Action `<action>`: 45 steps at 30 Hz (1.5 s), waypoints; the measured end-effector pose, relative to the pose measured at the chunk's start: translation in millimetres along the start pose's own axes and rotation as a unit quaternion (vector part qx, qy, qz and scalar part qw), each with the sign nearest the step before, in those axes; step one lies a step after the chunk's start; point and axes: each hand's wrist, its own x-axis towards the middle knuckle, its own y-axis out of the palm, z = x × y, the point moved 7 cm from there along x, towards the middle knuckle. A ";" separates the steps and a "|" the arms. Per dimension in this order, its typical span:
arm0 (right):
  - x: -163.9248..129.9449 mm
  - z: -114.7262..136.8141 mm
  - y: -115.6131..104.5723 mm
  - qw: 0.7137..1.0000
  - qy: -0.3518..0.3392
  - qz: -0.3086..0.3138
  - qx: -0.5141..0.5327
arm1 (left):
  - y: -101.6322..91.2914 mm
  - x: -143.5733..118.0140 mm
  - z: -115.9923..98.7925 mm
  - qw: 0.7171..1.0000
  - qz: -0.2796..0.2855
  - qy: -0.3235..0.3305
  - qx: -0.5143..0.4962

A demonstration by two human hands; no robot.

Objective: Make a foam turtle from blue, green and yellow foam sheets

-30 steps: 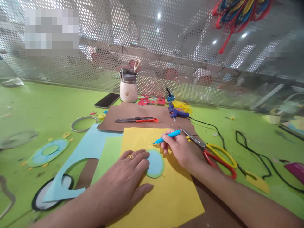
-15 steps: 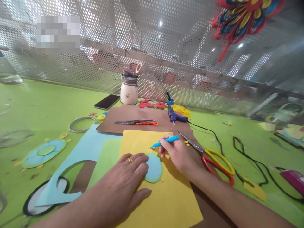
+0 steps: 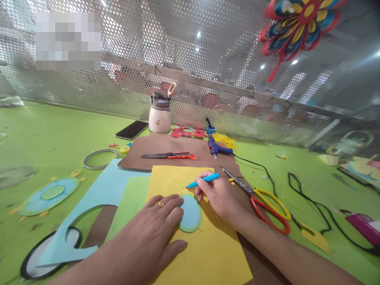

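— While the left hand (image 3: 154, 231) lies flat, fingers spread, what's under it?
— A blue disc (image 3: 190, 213) on yellow paper (image 3: 204, 253); the right hand (image 3: 221, 196) pinches a blue pen (image 3: 203, 180) just above.

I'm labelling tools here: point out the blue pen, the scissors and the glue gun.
blue pen (image 3: 204, 179), head view, middle of its barrel.
scissors (image 3: 268, 206), head view, the red and yellow handles.
glue gun (image 3: 218, 148), head view, its blue body.

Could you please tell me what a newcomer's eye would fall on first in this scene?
Probably the two hands at centre: the left hand presses a blue disc onto a yellow sheet, while the right hand holds a blue pen. Red-and-yellow scissors lie just right; a bright paper flower hangs top right.
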 end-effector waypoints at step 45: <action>0.7 -1.6 -0.4 1.000 -0.001 0.005 0.003 | 0.3 -0.3 1.9 0.999 -0.042 0.021 0.000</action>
